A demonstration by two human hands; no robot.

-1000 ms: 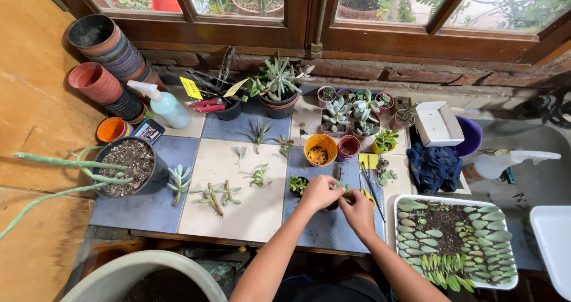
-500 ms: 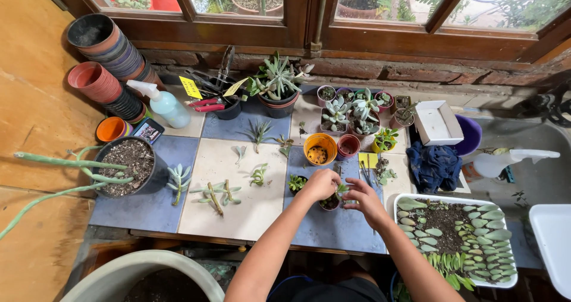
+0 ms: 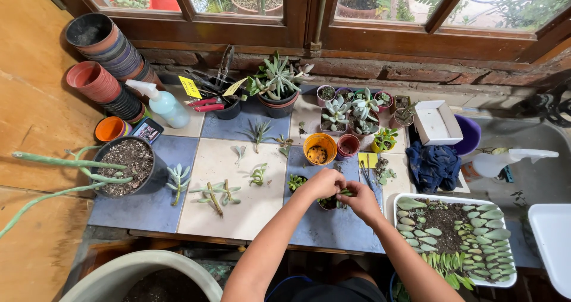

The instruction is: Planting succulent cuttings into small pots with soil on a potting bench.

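Both of my hands meet over a small dark pot [image 3: 329,203] that stands on a blue tile near the table's front edge. My left hand [image 3: 323,183] curls over the pot from the left. My right hand [image 3: 361,199] pinches a small green succulent cutting [image 3: 345,192] at the pot's top. Most of the pot is hidden under my fingers. Another small pot with a green plant [image 3: 295,183] stands just left of my left hand.
A white tray [image 3: 504,280] of soil and succulent leaves lies at the right. An orange pot [image 3: 319,148], a red pot [image 3: 348,145], loose cuttings [image 3: 220,192], a big black soil pot [image 3: 128,165], a spray bottle [image 3: 162,102] and stacked pots [image 3: 104,46] surround the tiles.
My hands have shifted slightly away from me and settled over the small dark pot, with the right fingers closing on the cutting. Nothing else on the table has moved.
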